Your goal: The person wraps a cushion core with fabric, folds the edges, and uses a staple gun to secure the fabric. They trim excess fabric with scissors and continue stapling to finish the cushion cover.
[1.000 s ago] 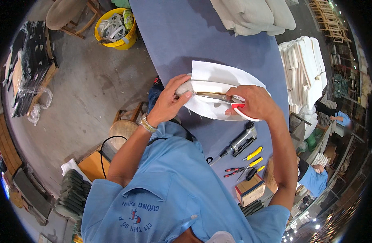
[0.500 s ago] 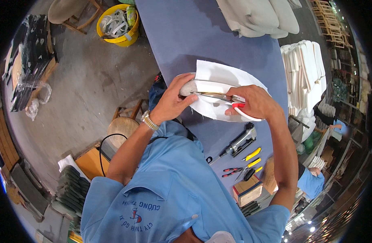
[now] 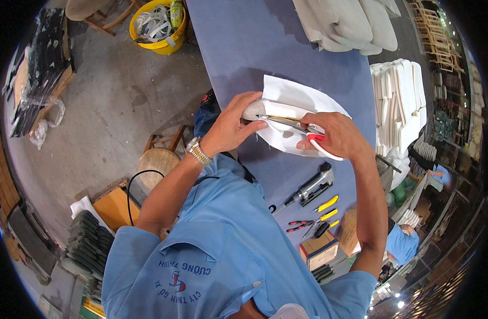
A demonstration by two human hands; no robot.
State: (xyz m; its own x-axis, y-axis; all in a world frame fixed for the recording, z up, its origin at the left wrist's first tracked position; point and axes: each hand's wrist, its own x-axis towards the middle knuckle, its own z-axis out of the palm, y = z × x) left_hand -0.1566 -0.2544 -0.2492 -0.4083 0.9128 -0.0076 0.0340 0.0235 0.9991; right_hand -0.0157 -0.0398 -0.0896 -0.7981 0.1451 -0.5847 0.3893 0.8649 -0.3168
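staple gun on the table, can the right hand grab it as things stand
Probably not yet: the right hand holds scissors, though the staple gun lies uncovered close by on the blue table.

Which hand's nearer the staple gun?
Right. The right hand, gripping the scissors, is just beyond the staple gun, slightly right; the left hand is farther off, beyond and to its left.

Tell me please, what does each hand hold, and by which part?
Right hand: scissors, by the handles. Left hand: a fabric-covered piece, by its rounded grey end.
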